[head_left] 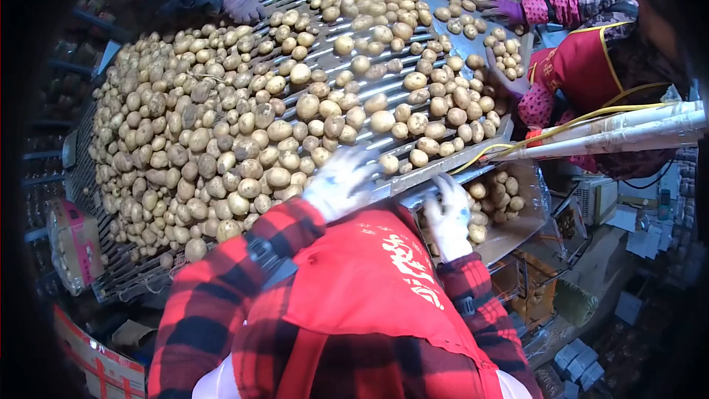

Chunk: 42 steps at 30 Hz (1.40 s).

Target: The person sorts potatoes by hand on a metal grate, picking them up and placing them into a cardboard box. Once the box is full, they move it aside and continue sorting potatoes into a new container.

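Your left hand (340, 181) hovers over the potatoes (244, 140) at the near edge of the roller surface (323, 50); blur hides its grip state. Your right hand (447, 214) lies beside the side chute (528, 225), grip apart. Judge the potatoes firm, dusty and prone to roll: cup one round the middle.

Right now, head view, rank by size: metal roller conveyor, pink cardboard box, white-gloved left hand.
1. Metal roller conveyor.
2. Pink cardboard box and white-gloved left hand look alike; the hand is nearer, so unranked.
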Each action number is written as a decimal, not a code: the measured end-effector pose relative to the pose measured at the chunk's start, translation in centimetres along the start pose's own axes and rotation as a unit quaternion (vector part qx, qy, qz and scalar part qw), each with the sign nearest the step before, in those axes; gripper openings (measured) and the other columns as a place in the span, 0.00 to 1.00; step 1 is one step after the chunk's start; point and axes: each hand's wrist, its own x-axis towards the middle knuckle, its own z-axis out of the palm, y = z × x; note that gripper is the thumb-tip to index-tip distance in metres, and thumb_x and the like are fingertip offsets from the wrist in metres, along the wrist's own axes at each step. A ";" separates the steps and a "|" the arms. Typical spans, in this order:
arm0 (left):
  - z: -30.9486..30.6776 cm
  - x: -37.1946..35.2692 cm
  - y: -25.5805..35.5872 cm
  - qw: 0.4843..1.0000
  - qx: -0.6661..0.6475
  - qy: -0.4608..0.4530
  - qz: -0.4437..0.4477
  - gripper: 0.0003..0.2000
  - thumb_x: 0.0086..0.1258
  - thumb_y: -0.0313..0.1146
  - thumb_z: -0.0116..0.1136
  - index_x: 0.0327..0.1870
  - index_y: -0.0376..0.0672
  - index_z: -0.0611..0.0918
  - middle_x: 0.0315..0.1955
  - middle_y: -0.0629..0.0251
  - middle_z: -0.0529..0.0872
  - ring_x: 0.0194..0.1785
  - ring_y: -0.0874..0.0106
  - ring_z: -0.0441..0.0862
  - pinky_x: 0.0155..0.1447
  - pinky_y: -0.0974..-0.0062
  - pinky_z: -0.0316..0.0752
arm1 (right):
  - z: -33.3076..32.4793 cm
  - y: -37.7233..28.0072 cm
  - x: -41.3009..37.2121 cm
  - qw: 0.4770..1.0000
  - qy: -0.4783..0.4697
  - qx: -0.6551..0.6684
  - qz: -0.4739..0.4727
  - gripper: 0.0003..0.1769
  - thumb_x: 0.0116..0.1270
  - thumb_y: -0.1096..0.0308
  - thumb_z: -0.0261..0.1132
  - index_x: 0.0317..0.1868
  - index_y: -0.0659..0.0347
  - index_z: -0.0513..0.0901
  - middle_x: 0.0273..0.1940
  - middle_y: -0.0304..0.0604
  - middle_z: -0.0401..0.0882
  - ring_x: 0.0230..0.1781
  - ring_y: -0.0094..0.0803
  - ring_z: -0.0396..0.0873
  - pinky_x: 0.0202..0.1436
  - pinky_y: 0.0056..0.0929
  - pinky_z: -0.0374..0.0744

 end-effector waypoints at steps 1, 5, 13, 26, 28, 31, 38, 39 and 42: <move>-1.3 -1.3 -0.6 1.000 0.014 0.013 -0.023 0.25 0.64 0.33 0.66 0.66 0.44 0.82 0.65 0.48 0.80 0.72 0.45 0.75 0.76 0.45 0.70 | -0.9 -2.9 2.7 0.996 -0.064 -0.028 -0.046 0.21 0.67 0.68 0.70 0.59 0.66 0.84 0.60 0.60 0.85 0.61 0.60 0.82 0.68 0.52 0.78; -8.0 -6.8 -0.8 0.977 0.120 0.116 -0.136 0.24 0.67 0.28 0.63 0.66 0.43 0.83 0.65 0.50 0.81 0.71 0.46 0.76 0.77 0.46 0.68 | 5.2 -8.6 6.5 0.963 -0.049 -0.005 -0.265 0.25 0.58 0.65 0.73 0.57 0.59 0.83 0.58 0.58 0.82 0.57 0.59 0.81 0.60 0.56 0.79; -13.1 -19.4 -0.7 0.878 0.299 0.174 -0.331 0.31 0.69 0.41 0.69 0.74 0.49 0.78 0.78 0.53 0.71 0.82 0.49 0.64 0.86 0.39 0.50 | 13.8 -11.2 12.5 0.911 -0.179 -0.076 -0.364 0.33 0.63 0.55 0.75 0.70 0.44 0.81 0.75 0.46 0.72 0.80 0.56 0.64 0.80 0.78 0.56; -10.2 -23.3 -1.7 0.867 0.268 0.106 -0.406 0.40 0.60 0.52 0.75 0.76 0.55 0.77 0.83 0.53 0.64 0.87 0.52 0.56 0.84 0.25 0.35 | 12.4 -18.0 14.7 0.901 -0.242 0.023 -0.360 0.35 0.49 0.63 0.78 0.62 0.51 0.82 0.65 0.57 0.77 0.65 0.57 0.76 0.65 0.58 0.75; -9.4 -23.8 -2.2 0.868 0.273 0.126 -0.395 0.38 0.61 0.50 0.74 0.75 0.54 0.78 0.82 0.52 0.66 0.85 0.52 0.60 0.84 0.24 0.34 | 14.9 -21.2 9.8 0.802 -0.320 0.060 -0.502 0.29 0.55 0.61 0.75 0.61 0.46 0.85 0.75 0.52 0.70 0.79 0.57 0.66 0.77 0.66 0.71; -9.5 -23.5 -2.0 0.872 0.259 0.139 -0.391 0.36 0.62 0.47 0.73 0.74 0.50 0.78 0.79 0.52 0.70 0.81 0.52 0.67 0.83 0.23 0.34 | 18.5 -22.9 7.0 0.762 -0.341 -0.042 -0.548 0.22 0.72 0.59 0.60 0.65 0.41 0.84 0.79 0.41 0.68 0.84 0.55 0.60 0.81 0.77 0.59; -8.1 -21.3 -2.1 0.860 0.267 0.175 -0.399 0.29 0.66 0.44 0.69 0.69 0.50 0.84 0.76 0.50 0.74 0.78 0.51 0.71 0.82 0.22 0.34 | 19.7 -22.5 5.2 0.837 -0.290 -0.045 -0.461 0.19 0.70 0.56 0.62 0.59 0.39 0.88 0.80 0.37 0.68 0.86 0.57 0.53 0.80 0.82 0.57; -8.2 -20.5 -2.5 0.858 0.274 0.178 -0.396 0.28 0.66 0.44 0.69 0.69 0.51 0.84 0.76 0.50 0.74 0.78 0.51 0.71 0.82 0.21 0.33 | 19.5 -22.6 5.6 0.846 -0.283 -0.044 -0.450 0.18 0.70 0.56 0.62 0.58 0.40 0.89 0.80 0.37 0.68 0.86 0.57 0.52 0.80 0.82 0.56; -8.0 -17.4 -3.1 0.856 0.284 0.204 -0.381 0.25 0.67 0.46 0.66 0.66 0.53 0.86 0.74 0.52 0.76 0.76 0.47 0.71 0.80 0.19 0.34 | 19.7 -22.2 6.2 0.871 -0.260 -0.055 -0.413 0.18 0.71 0.55 0.63 0.59 0.39 0.89 0.81 0.36 0.67 0.86 0.59 0.53 0.81 0.82 0.54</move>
